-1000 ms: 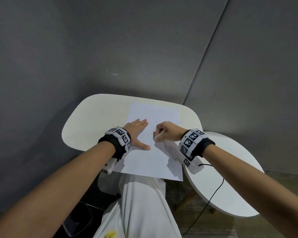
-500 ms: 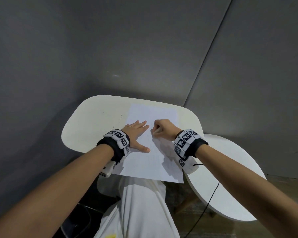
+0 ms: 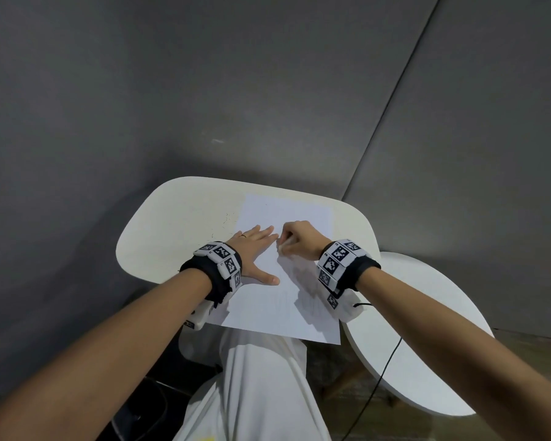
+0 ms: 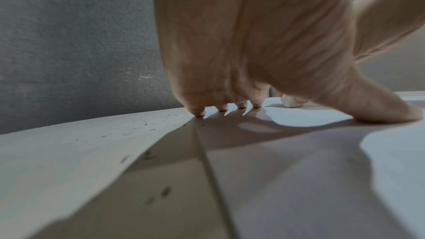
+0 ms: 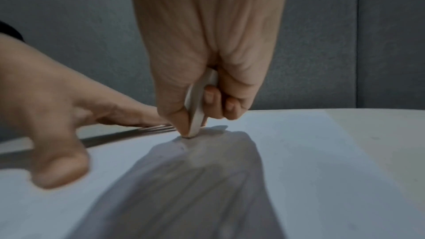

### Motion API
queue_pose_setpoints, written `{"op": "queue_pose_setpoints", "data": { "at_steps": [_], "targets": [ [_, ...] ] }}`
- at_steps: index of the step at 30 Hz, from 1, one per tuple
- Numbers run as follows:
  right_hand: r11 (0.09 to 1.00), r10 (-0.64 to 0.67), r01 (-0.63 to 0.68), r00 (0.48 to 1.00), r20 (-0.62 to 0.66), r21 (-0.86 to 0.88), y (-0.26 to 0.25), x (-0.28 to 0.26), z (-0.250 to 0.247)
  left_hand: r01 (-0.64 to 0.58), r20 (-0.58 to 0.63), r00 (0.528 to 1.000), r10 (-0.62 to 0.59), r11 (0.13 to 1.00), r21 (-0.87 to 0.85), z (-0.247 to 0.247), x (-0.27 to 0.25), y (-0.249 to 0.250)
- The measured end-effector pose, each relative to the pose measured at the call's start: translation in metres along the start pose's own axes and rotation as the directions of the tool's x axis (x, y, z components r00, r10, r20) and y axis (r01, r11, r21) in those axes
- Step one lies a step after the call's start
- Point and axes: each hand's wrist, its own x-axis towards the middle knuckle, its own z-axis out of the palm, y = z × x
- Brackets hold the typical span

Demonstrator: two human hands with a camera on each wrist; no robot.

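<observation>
Right hand (image 3: 299, 240), grip pinching a likely eraser (image 5: 196, 104), has slid nearer the left hand (image 3: 253, 249) flat on paper (image 3: 299, 211).

Black wristbands (image 3: 217, 272) bear white blocks (image 3: 337, 259) of black-and-white square markers; thin ring (image 3: 243, 236) on left hand (image 3: 255, 253); white garment (image 3: 258, 386) lower centre.

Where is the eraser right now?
The eraser is pinched in the right hand, tip on the paper, just right of the left hand; clearest in the right wrist view.
</observation>
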Motion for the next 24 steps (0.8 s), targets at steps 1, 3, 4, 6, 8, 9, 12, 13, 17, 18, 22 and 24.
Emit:
{"op": "queue_pose_setpoints", "data": {
  "at_steps": [1, 3, 4, 6, 8, 9, 12, 13, 17, 18, 22, 24],
  "targets": [
    [1.0, 0.001, -0.001, 1.0, 0.011, -0.016, 0.0, -0.001, 0.001, -0.003, 0.002, 1.0, 0.003, 1.0, 0.009, 0.001, 0.0, 0.0],
    [0.998, -0.005, 0.012, 0.992, 0.129, -0.054, -0.002, -0.003, 0.002, -0.012, -0.001, 1.0, 0.012, 0.999, 0.038, 0.002, 0.0, -0.002],
    [0.999, 0.002, 0.005, 0.987, 0.159, -0.041, -0.004, -0.004, 0.001, -0.014, 0.0, 1.0, 0.014, 0.999, 0.041, 0.003, 0.001, -0.002],
    [1.0, -0.006, 0.006, 0.996, 0.093, 0.0, -0.001, 0.003, -0.001, -0.011, -0.003, 1.0, 0.011, 0.999, 0.05, 0.003, 0.002, -0.003],
    [1.0, -0.003, 0.003, 1.0, -0.013, 0.018, -0.002, 0.007, 0.001, -0.003, -0.003, 1.0, 0.003, 0.999, 0.051, 0.003, 0.003, -0.003],
    [1.0, -0.002, 0.002, 1.0, 0.0, 0.007, -0.004, 0.007, 0.002, -0.002, -0.003, 1.0, 0.002, 0.999, 0.051, 0.003, 0.003, -0.003],
    [1.0, -0.013, 0.015, 0.985, 0.174, -0.007, -0.01, 0.006, 0.004, -0.008, -0.01, 1.0, 0.008, 0.999, 0.043, 0.002, 0.002, -0.003],
    [1.0, -0.008, 0.009, 0.986, 0.165, -0.004, -0.011, 0.007, 0.003, -0.013, -0.013, 1.0, 0.014, 0.999, 0.03, 0.002, 0.003, -0.003],
    [0.999, 0.001, 0.001, 0.999, 0.054, -0.047, -0.013, 0.015, 0.004, -0.025, -0.038, 0.999, 0.025, 1.0, -0.002, 0.005, 0.004, -0.006],
    [0.998, -0.017, 0.023, 0.994, 0.112, -0.055, -0.013, 0.014, 0.004, -0.029, -0.04, 0.999, 0.028, 1.0, -0.001, 0.005, 0.003, -0.007],
    [1.0, -0.021, 0.023, 0.984, 0.175, -0.009, -0.011, 0.013, 0.001, -0.032, -0.052, 0.998, 0.032, 0.999, -0.013, 0.007, 0.003, -0.006],
    [1.0, -0.023, 0.023, 0.998, 0.051, -0.006, -0.012, 0.014, 0.001, -0.02, -0.049, 0.999, 0.019, 1.0, -0.01, 0.007, 0.005, -0.008]
  ]
}}
